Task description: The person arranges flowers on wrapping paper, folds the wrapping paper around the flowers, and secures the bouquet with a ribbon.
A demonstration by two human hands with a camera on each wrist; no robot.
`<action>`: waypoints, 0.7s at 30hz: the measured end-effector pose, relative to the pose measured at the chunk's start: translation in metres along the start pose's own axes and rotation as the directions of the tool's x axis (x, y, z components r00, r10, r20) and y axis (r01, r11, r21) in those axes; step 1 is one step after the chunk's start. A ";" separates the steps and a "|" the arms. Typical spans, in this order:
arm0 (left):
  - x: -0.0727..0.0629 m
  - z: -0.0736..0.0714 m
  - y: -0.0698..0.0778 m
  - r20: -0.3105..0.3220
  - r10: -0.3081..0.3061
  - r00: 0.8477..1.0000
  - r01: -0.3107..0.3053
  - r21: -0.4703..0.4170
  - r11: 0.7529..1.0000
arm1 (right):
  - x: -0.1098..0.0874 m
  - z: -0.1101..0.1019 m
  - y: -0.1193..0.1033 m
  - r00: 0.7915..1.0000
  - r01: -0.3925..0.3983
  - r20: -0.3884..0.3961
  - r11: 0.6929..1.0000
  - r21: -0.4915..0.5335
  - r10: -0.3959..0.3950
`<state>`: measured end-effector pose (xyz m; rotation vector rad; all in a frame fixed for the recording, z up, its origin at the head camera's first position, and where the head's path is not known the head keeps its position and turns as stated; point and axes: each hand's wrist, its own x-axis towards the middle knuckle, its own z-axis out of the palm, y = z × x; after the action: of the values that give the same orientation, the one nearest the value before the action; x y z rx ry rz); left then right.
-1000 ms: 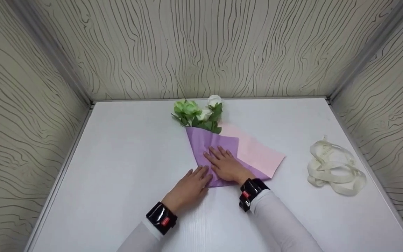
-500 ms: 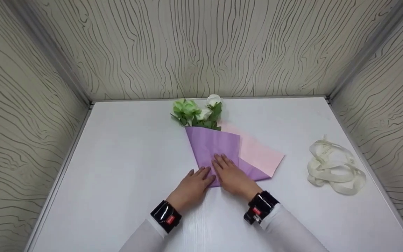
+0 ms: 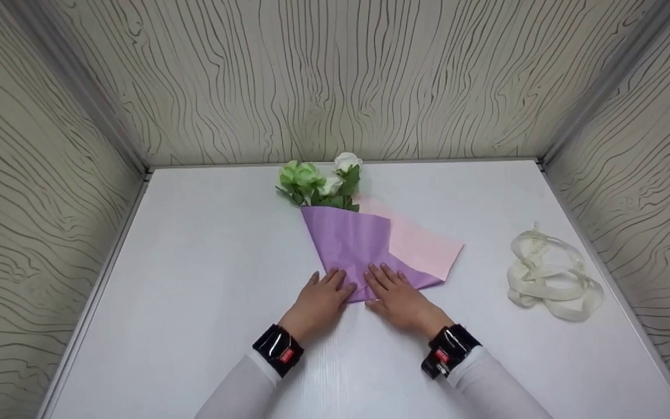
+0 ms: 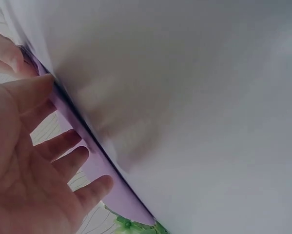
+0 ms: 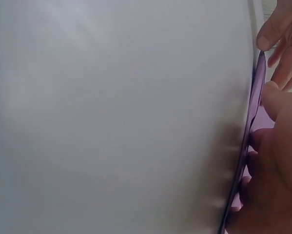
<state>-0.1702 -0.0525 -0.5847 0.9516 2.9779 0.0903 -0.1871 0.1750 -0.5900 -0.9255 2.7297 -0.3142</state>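
Observation:
A bunch of green and white flowers [image 3: 312,180] lies on the table with its heads toward the back wall. Purple wrapping paper [image 3: 349,235] is folded over the stems, which are hidden. Pale pink paper [image 3: 422,241] spreads out on the right side of the bundle. My left hand [image 3: 320,302] touches the lower left edge of the purple paper with extended fingers. On the lower right part, my right hand [image 3: 402,299] rests with its fingers spread on the purple fold. In the left wrist view, the left fingers [image 4: 70,163] lie along the purple paper's edge.
A loose heap of cream ribbon [image 3: 556,276] lies at the right of the white table [image 3: 207,250]. Wood-patterned panels [image 3: 335,81] stand at the back and on both sides.
My right hand has slid down and to the right across the purple paper, away from its middle. My left hand stays near the lower left edge. The bundle appears slightly further left and up.

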 end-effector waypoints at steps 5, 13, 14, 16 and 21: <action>0.004 0.000 -0.001 0.008 0.001 1.000 -0.001 0.037 0.999 | -0.003 0.004 -0.009 1.000 0.012 -0.010 1.000 -0.011 -0.012; 0.005 -0.002 0.002 -0.018 -0.011 1.000 0.012 0.060 0.998 | -0.030 0.012 -0.025 1.000 0.022 0.018 1.000 -0.013 -0.021; 0.006 -0.002 0.002 -0.015 -0.016 1.000 0.017 0.064 0.998 | -0.032 0.013 -0.024 1.000 0.018 0.012 1.000 -0.016 -0.018; 0.007 -0.001 0.003 -0.004 -0.026 1.000 0.027 0.074 0.997 | -0.035 0.013 -0.021 1.000 0.011 -0.007 1.000 -0.019 -0.011; 0.009 -0.002 0.006 -0.006 -0.036 0.999 0.036 0.057 0.998 | -0.045 0.010 -0.005 0.998 -0.024 -0.053 1.000 -0.003 0.023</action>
<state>-0.1744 -0.0426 -0.5818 0.9041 3.0161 0.0079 -0.1464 0.1981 -0.5910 -0.8977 2.7880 -0.3341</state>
